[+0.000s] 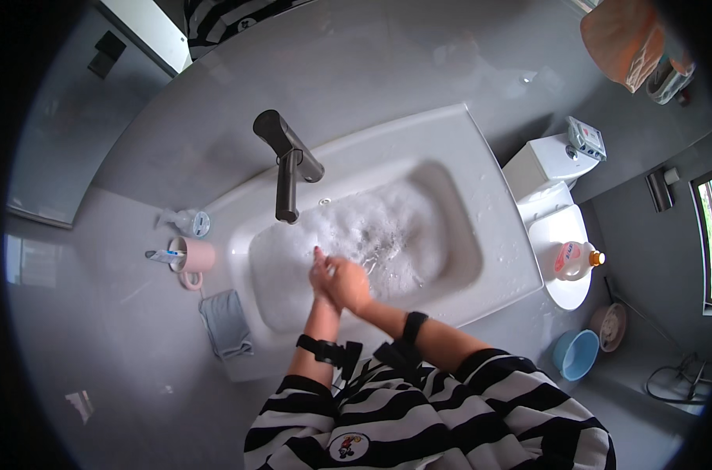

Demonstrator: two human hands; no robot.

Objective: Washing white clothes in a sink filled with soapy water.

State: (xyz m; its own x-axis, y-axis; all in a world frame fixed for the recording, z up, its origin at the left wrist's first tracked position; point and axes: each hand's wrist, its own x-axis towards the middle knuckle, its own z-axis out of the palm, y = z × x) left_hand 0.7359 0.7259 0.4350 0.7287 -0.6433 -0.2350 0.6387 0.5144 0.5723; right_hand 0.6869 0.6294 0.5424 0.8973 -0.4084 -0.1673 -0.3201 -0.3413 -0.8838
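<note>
My right hand [349, 284] is wrapped over my left hand [319, 281], and the two are pressed together above the foam. A fingertip of the left hand sticks out towards the tap; its other fingers are largely hidden. Neither hand shows a separate object in it. Below them, white suds [356, 226] cover much of the water in a white washbasin [500, 235]. Drops and ripples break the suds to the right of the hands. A dark metal tap [286, 182] reaches over the basin, its spout just beyond the fingers. I cannot make out a stream from it.
Left of the basin are a pump bottle [192, 223], a pink mug [198, 255] holding a tube, and a folded grey cloth [227, 323]. To the right, a detergent bottle [572, 261] lies on the toilet lid [558, 226]. A blue plastic basin [576, 354] is at lower right.
</note>
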